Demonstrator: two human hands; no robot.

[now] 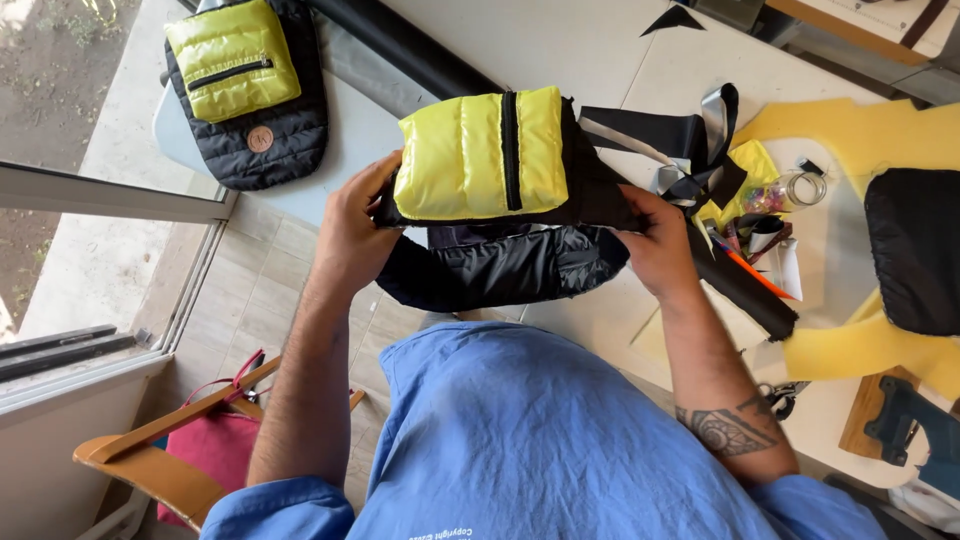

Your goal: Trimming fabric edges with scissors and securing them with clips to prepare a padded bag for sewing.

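White worktable [560,40] across the upper frame, tiled floor and window rail at left. Centre frame: quilted bag [497,190], yellow padded pocket with black zip over a black shell, held up between both hands. Left hand [352,232] closed on the bag's left edge; right hand [660,245] clamped on its right edge beside black straps [690,140]. Upper left: second, matching bag [245,85] lying flat. Right side: yellow foam sheet [860,135], black quilted panel [915,250], small glass jar [790,190]. Lower left: wooden chair [150,460] with pink bag [215,445].
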